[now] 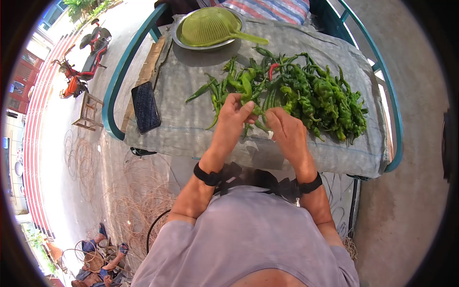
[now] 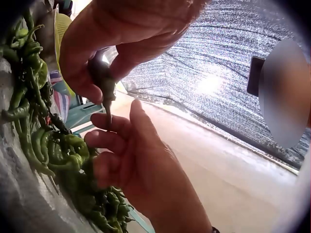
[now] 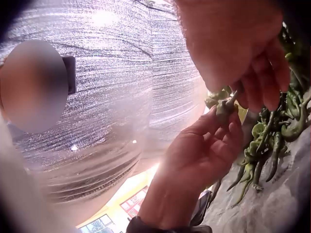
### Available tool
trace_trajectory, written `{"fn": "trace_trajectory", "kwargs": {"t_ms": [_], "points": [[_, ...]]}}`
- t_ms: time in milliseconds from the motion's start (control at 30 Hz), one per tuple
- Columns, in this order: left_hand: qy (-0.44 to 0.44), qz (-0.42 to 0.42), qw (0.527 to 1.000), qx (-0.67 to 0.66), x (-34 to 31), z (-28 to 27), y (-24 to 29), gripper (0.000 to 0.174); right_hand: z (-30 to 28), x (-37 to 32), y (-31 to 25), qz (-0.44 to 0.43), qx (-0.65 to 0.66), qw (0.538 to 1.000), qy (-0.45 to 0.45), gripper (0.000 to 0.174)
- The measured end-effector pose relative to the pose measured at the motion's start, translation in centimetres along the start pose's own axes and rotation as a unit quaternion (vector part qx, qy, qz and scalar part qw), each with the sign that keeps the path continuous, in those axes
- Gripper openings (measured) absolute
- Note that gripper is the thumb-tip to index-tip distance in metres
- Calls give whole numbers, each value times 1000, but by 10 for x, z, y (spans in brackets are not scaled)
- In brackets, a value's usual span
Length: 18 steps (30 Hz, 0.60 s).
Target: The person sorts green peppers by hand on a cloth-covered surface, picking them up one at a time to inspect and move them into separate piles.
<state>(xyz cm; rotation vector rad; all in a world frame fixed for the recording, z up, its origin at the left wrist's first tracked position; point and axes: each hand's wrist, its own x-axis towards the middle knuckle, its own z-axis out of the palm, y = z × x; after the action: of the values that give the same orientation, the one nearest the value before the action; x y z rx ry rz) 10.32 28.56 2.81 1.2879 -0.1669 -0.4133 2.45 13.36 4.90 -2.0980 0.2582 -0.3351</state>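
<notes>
A green pepper (image 1: 246, 86) stands up from the fingers of the left hand (image 1: 230, 123). In the left wrist view the left hand (image 2: 121, 34) pinches the pepper (image 2: 102, 75) near its stem end, and the right hand (image 2: 141, 165) has its fingertips at the thin stem. The right wrist view shows the left hand (image 3: 194, 160) below the pepper (image 3: 224, 110) and the right hand (image 3: 233, 48) at the stem. From above, the right hand (image 1: 289, 136) is beside the left. Green peppers (image 1: 330, 103) lie heaped beyond the hands, with one red pepper (image 1: 273, 71) among them.
A green colander (image 1: 210, 26) sits in a metal bowl (image 1: 184, 44) at the back left. A phone (image 1: 145, 107) lies on the cloth-covered surface (image 1: 191, 134) at left. Teal rails (image 1: 111, 91) curve around the sides. A striped bag (image 1: 275, 9) is at the back.
</notes>
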Motion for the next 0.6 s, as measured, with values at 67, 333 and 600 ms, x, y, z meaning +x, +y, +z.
{"fn": "trace_trajectory", "kwargs": {"t_ms": [67, 333, 600], "points": [[-58, 24, 998, -10, -3, 0, -7, 29, 4, -4, 4, 51, 40, 997, -52, 35], [-108, 22, 994, -13, -3, 0, -13, 25, -5, -18, 27, 166, 246, 949, -105, 39], [35, 186, 912, 364, 33, -20, 2, 25, -22, -30, 35, 168, 157, 973, 22, 35]]}}
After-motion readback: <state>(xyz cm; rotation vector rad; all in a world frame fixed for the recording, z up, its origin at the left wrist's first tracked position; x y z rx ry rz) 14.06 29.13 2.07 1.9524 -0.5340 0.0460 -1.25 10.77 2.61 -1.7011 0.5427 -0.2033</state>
